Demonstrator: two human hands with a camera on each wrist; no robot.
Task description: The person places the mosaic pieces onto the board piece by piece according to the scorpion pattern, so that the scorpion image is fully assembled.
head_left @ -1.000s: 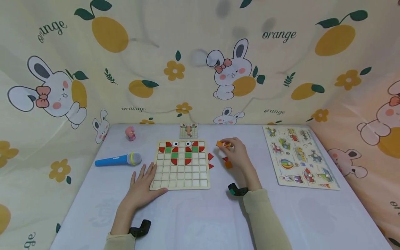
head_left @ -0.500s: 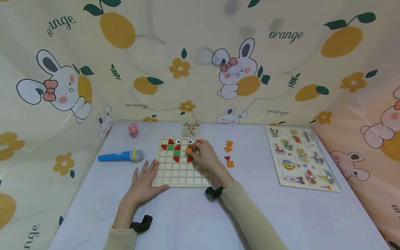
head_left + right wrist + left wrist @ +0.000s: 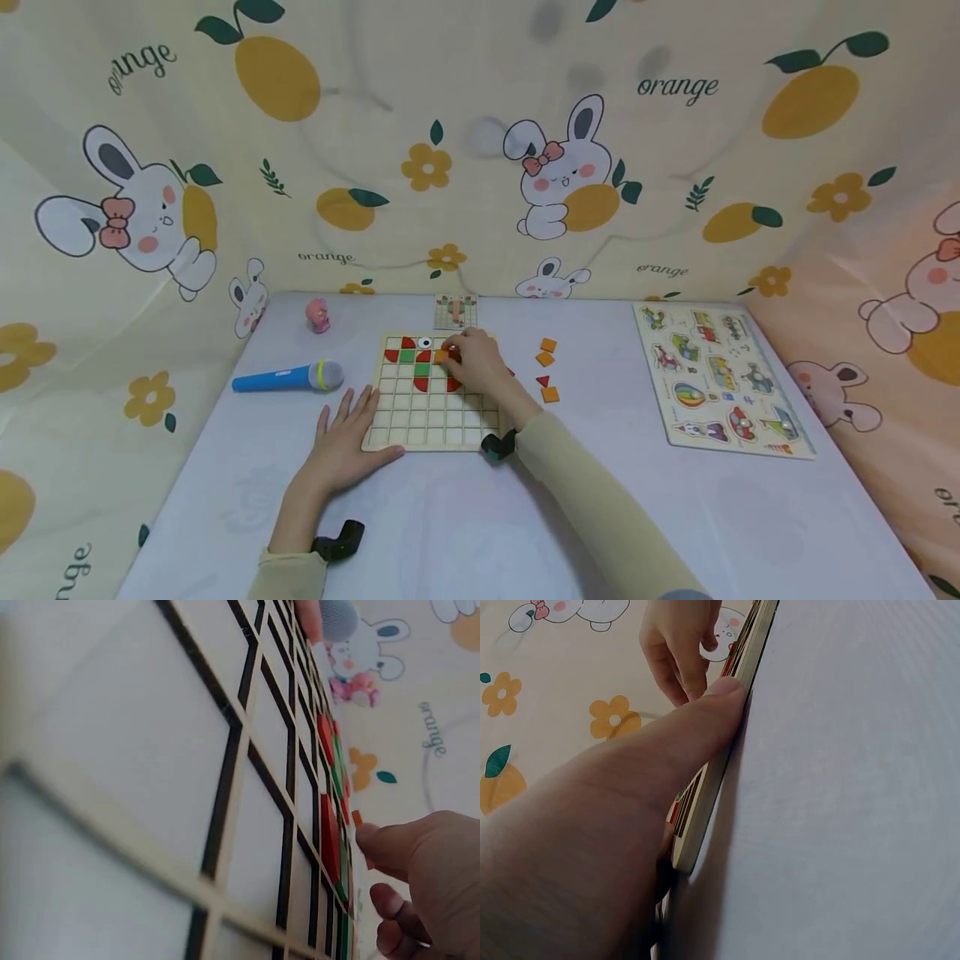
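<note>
The wooden grid board lies on the table with red, green and eye-marked pieces set in its upper rows. My right hand reaches over its upper middle, pinching an orange square tile between thumb and fingers. In the right wrist view that tile shows edge-on at the thumb tip, close to the grid. My left hand rests spread at the board's lower left corner, the thumb along its front edge. The right hand covers part of the upper right pieces.
Several loose pieces lie right of the board, among them an orange square and a red triangle. A small pattern card stands behind it. Left are a toy microphone and pink figurine; right, a picture puzzle board.
My right hand has picked up the orange tile from the loose pieces and carried it left over the board's upper middle. My left hand stays on the board; the head view shifts slightly.
</note>
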